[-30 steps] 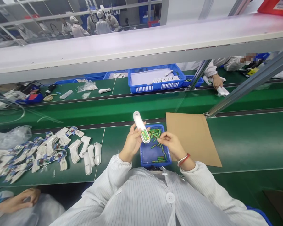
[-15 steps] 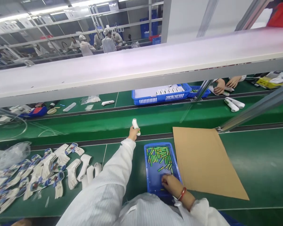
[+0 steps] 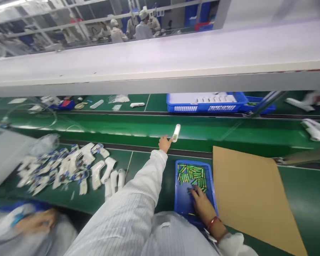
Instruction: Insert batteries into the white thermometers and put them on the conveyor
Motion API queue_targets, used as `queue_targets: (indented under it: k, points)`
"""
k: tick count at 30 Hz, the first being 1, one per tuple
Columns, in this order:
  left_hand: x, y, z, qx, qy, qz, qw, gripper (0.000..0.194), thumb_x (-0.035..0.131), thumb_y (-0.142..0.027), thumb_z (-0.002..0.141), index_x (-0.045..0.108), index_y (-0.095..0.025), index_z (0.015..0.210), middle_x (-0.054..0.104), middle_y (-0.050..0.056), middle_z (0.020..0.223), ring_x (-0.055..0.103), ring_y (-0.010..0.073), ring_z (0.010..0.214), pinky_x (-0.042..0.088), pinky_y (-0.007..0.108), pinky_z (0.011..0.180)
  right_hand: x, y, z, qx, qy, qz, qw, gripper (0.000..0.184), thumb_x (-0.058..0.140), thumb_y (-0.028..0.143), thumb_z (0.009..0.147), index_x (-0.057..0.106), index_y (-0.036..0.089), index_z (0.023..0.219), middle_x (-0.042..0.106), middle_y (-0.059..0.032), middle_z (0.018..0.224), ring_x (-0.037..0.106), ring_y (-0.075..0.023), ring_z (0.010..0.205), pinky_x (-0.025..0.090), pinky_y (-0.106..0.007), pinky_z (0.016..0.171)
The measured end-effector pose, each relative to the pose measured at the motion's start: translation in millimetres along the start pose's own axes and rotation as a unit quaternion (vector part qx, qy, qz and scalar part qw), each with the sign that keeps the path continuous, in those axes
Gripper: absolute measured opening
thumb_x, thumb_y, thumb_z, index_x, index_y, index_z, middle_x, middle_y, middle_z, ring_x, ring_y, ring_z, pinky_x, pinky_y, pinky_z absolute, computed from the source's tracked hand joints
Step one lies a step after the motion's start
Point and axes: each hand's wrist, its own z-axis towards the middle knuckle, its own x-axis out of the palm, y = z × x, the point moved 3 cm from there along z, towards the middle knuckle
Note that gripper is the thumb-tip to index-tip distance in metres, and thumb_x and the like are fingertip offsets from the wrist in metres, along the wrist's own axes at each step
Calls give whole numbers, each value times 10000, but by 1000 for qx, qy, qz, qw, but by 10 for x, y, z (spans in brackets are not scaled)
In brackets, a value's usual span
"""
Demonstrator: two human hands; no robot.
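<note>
1 white device (image 3: 177, 131) lies beside the spread left hand (image 3: 164, 144); right hand (image 3: 202, 205) at batteries (image 3: 196, 174), grip I cannot tell

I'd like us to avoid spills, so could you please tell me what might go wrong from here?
The white unit by the left hand seems to have exposed cells at its near end, so a knock might loosen them. The right hand is beside loose batteries in the blue tray, so a careless sweep could perhaps flick one out.
</note>
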Motion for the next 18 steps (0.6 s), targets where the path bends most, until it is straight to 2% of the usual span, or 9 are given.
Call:
queue_targets:
  k: [1,3,5,7,10,12,14,18]
  points:
    - [-135,157,-156,4,-12,9,1000,449,572,-434,792,561,-196,1173,518,147,1190,437,281,1143,347,382,940,-2,-19,43,12,3,-28,1000,548,300,-7,786,480,126,1287,380,-168,1379,504,-253,1154,363,-352,999]
    - [-472,558,-569,-6,-47,30,998,377,554,-394,810,576,-236,1151,519,113,1186,431,261,1145,337,363,954,1,-49,129,25,24,-63,997,553,252,-21,800,467,107,1293,405,-190,1347,566,-248,1068,404,-354,950]
    - [-840,1026,-1064,-46,-99,51,993,345,540,-331,815,577,-215,1137,488,129,1214,381,301,1184,287,428,992,-2,-63,196,18,44,-75,996,553,232,-44,797,482,101,1268,455,-192,1294,596,-225,1020,430,-328,906]
    - [-1159,1473,-1528,-104,-153,62,981,383,517,-291,815,541,-131,1163,422,204,1255,313,365,1224,248,508,996,-17,-65,235,8,50,-80,996,541,230,-58,793,502,101,1233,494,-190,1245,605,-209,1004,440,-312,878]
    - [-1410,1920,-1937,-151,-174,40,972,468,581,-253,759,494,-99,1192,409,232,1263,305,390,1223,231,537,995,-34,-39,254,-1,46,-83,995,447,264,-17,825,531,85,1170,519,-198,1183,615,-215,971,449,-316,838]
    - [-1439,2034,-1993,-160,-169,0,973,511,619,-217,719,482,-113,1200,420,212,1273,310,368,1233,232,497,1016,-31,6,251,-8,43,-83,996,374,303,37,850,547,85,1130,515,-197,1166,624,-225,931,455,-330,804]
    - [-1412,2031,-1947,-168,-166,-55,970,529,617,-184,710,466,-113,1212,436,202,1263,297,355,1254,233,471,1029,-20,63,238,-16,40,-79,996,332,325,68,861,562,98,1092,517,-188,1155,628,-224,896,453,-340,784]
    - [-1328,1785,-1821,-193,-149,-207,947,480,611,-154,696,493,-103,1158,529,171,1099,343,341,1229,301,461,1007,-31,113,178,-18,24,-48,998,296,357,53,839,581,99,1027,576,-164,1071,616,-207,903,438,-321,809]
